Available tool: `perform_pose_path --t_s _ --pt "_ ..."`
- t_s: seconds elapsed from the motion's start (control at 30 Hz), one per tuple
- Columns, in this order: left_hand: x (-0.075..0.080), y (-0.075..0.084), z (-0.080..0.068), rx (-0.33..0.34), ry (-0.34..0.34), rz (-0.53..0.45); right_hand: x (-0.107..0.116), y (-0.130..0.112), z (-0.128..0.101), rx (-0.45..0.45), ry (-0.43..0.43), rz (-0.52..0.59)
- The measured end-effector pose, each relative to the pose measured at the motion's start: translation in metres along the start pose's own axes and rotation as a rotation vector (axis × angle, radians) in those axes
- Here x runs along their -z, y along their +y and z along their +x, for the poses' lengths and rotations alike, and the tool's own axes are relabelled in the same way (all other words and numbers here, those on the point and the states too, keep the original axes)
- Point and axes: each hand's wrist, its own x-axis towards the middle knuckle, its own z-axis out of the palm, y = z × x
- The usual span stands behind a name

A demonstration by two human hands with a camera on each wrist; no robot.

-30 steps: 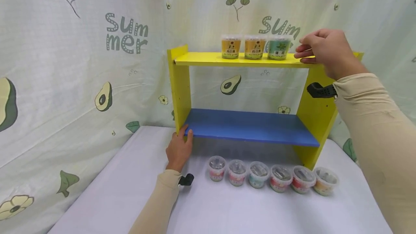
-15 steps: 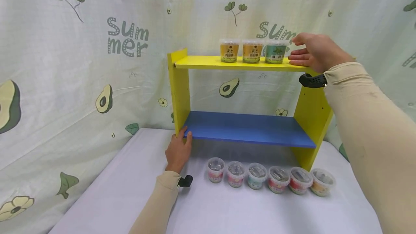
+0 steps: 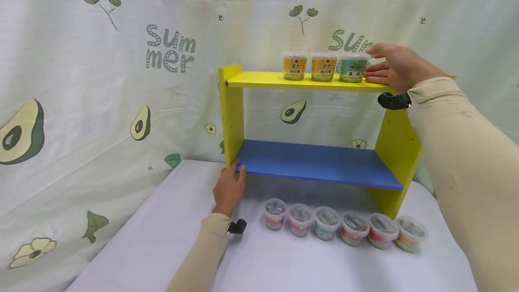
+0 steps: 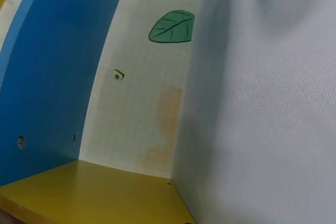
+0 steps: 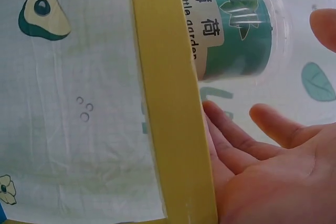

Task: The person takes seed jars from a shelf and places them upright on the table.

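Observation:
A yellow shelf unit with a blue lower board stands on the table. My left hand grips the foot of its left side panel, thumb near the blue board's front edge. Along the top yellow board sit two orange-labelled plastic cups and a green-labelled cup with a leaf picture, all upright. My right hand is just right of the green cup, fingers loosely extended and holding nothing. In the right wrist view, a small gap shows between the fingertips and the green cup.
Several lidded cups with pink, blue, red and orange labels, among them a blue one, stand in a row on the white table before the shelf. A patterned curtain hangs behind and at the left.
My right hand has moved left toward the green cup, and its fingers have straightened. My left hand stays at the side panel. The head view has shifted slightly.

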Motion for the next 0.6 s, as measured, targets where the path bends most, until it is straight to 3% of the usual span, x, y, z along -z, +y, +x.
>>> perform_pose_path --t_s 0.3,0.6 --pt "-0.003 0.001 -0.005 -0.004 0.007 -0.001 -0.009 -0.003 0.000 0.027 0.042 -0.262" --pt "0.000 0.003 -0.002 0.019 0.000 0.012 -0.021 -0.003 0.010 0.048 0.085 -0.440"
